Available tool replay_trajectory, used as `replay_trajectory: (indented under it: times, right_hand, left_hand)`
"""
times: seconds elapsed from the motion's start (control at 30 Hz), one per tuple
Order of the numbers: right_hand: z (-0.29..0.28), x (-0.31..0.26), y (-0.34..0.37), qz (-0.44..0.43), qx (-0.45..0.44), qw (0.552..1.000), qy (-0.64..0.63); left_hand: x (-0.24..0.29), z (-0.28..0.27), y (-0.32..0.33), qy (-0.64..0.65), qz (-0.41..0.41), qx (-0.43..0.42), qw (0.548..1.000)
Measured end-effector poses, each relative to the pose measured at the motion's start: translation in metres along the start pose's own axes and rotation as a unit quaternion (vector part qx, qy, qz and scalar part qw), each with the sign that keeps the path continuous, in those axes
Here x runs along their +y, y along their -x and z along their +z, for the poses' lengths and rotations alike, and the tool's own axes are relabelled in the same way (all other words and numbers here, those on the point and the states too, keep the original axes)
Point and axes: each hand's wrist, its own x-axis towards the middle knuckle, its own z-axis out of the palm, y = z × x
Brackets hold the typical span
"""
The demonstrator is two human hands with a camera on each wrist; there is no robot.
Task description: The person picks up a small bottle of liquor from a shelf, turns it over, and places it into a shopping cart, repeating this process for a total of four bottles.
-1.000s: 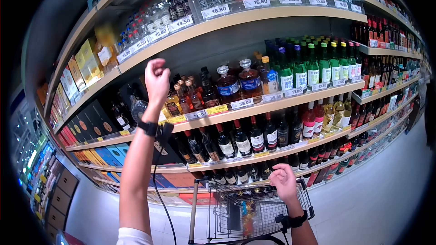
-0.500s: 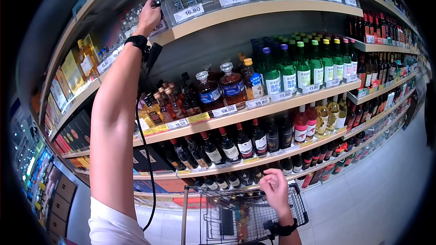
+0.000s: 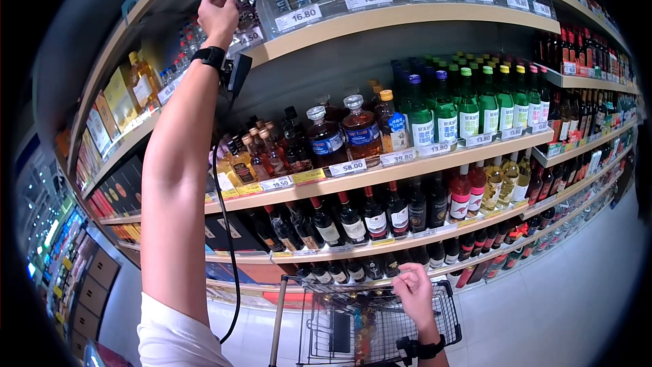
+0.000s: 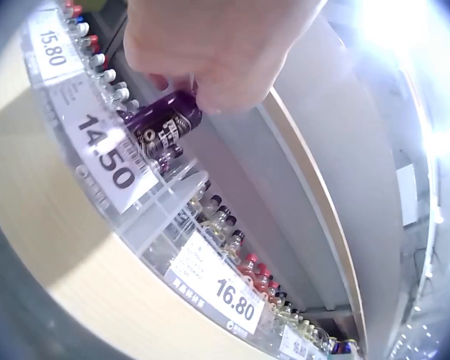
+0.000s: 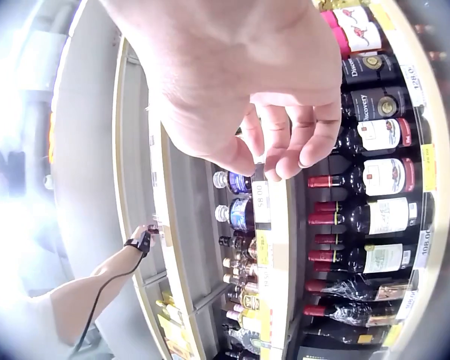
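Observation:
On the upper shelf, my left hand [image 3: 219,19] pinches a small dark purple bottle [image 4: 165,122] by its top, seen best in the left wrist view. The bottle tilts above the 14.50 price tag [image 4: 102,154], among other small bottles. Low in the head view, my right hand [image 3: 414,292] hangs over the shopping cart [image 3: 445,309] with its fingers loosely curled and nothing in them. In the right wrist view the same hand [image 5: 247,97] appears in front of the shelves of bottles.
Green bottles [image 3: 468,115] and two round brown bottles [image 3: 360,132] stand on the middle shelf. Wine bottles [image 3: 351,221] line the shelf below. A black cable [image 3: 227,251] hangs beside my left arm. Colourful packages [image 3: 363,329] lie in the cart.
My left hand has risen from in front of the middle shelf to the small bottles on the upper shelf. The right hand stays near the cart. The head view has shifted slightly.

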Motion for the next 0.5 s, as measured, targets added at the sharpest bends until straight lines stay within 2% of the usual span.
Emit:
replay_trajectory:
  times: [0.07,0.23,0.33,0.37,0.5]
  right_hand:
    - [0.004,0.002,-0.001,-0.002,-0.017,1.0,0.002]
    - [0.017,-0.01,0.004,-0.003,-0.08,0.997,0.003]
    - [0.025,-0.019,0.007,0.0,-0.112,0.994,0.0]
    - [0.026,-0.019,0.008,0.008,-0.121,0.993,0.0]
    - [0.036,-0.025,0.016,0.025,-0.17,0.985,0.026]
  left_hand:
    - [0.015,-0.017,-0.007,0.038,0.077,0.053,0.995]
    - [0.054,-0.073,-0.013,0.094,0.15,0.016,0.984]
    - [0.074,-0.108,0.001,0.2,0.15,-0.039,0.967]
    - [0.082,-0.122,0.011,0.193,0.164,-0.051,0.966]
    - [0.112,-0.17,0.062,0.281,0.109,-0.069,0.951]
